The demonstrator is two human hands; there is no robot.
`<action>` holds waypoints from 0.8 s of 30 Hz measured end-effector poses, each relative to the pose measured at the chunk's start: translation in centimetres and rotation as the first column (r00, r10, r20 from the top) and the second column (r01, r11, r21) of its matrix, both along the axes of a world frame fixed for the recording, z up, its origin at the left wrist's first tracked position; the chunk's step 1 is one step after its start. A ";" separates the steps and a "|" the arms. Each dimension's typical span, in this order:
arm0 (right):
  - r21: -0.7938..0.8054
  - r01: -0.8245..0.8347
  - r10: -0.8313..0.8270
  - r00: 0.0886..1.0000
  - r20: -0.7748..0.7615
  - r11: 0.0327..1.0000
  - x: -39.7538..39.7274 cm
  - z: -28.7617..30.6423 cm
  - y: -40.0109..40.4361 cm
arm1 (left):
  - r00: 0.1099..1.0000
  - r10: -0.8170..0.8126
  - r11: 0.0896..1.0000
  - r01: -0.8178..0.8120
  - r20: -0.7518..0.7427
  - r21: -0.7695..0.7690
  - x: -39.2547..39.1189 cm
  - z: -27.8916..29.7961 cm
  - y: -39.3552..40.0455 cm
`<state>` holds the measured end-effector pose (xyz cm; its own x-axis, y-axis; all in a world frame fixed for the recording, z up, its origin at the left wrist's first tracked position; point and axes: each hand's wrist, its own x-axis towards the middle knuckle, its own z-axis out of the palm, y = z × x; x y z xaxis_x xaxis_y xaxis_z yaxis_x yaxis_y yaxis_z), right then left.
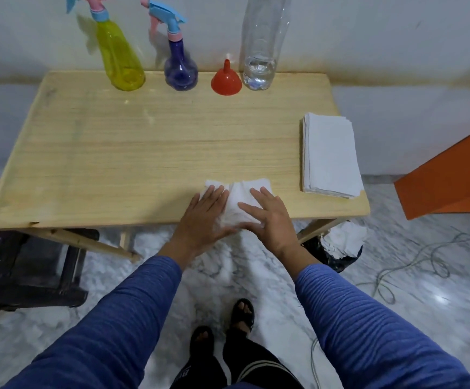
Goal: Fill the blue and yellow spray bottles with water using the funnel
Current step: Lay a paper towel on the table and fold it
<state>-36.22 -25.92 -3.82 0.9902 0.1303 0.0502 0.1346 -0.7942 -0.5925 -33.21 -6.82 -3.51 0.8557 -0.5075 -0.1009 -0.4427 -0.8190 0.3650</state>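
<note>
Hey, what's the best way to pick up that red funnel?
Pinch the red funnel by its narrow spout from above. It stands mouth down with the spout pointing up, and the blue spray bottle and clear water bottle flank it closely.

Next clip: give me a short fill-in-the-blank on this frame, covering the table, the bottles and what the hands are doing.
1. Both hands, left hand and right hand, press flat on a white ____ at the table's near edge.
2. The red funnel stands between the blue spray bottle and the clear ____.
3. The yellow spray bottle has its spray head ____.

Missing words: tissue; water bottle; on
</note>
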 end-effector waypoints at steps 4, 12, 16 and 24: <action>0.022 0.056 -0.056 0.998 0.013 0.998 -0.8 0.4 0.0 | 0.993 -0.050 0.992 0.062 0.108 -0.110 -0.5 -0.1 1.4; 0.229 0.266 -0.208 0.946 -0.248 0.937 -2.8 7.0 0.5 | 0.987 0.080 0.910 -0.128 -0.138 -0.393 -1.1 4.3 2.8; 0.483 0.427 -0.302 0.899 -0.317 0.765 -4.7 10.3 0.0 | 0.961 0.061 0.849 -0.193 -0.271 -0.493 -1.1 7.2 1.9; 0.583 0.541 -0.548 0.816 -0.187 0.607 -8.4 14.9 -4.0 | 0.966 -0.040 0.726 -0.148 -0.256 -0.672 -2.0 12.6 -4.8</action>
